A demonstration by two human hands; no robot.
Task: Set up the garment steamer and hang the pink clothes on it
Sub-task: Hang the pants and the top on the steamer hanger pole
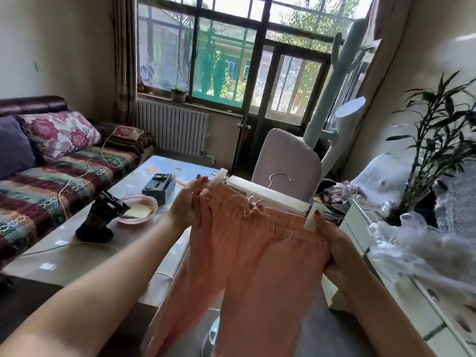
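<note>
Now, line by line:

Trousers: the pink trousers [247,253] hang in front of me, held up by the elastic waistband, legs dropping straight down past the bottom edge of the view; a thin drawstring lies loose at the waist.

Left hand: my left hand [189,202] is at the left end of the waistband, fingers curled round the fabric just below the left clip [218,177].

Right hand: my right hand [334,243] grips the right end of the waistband, thumb pressed up against the right clip [313,219], the other fingers wrapped behind the cloth.

Clips: both are white and sit at the two ends of the waistband; whether either has bitten onto the fabric I cannot tell.

Hanger: a metal hook [279,179] rises behind the waistband, between the clips; the bar under it is mostly hidden by the trousers.

Steamer: the pale board [286,163] stands upright just behind the hook, with the light green pole [327,104] rising at its right toward the window.

Table: the glossy table [85,248] is to my left, carrying a pink bowl [137,208], a dark bag [99,219] and a grey box [158,186].

Sofa: the patterned sofa [51,186] runs along the left wall.

Right side: a plant [435,140] and crumpled clear plastic [422,243] sit on a white cabinet [401,287].
</note>
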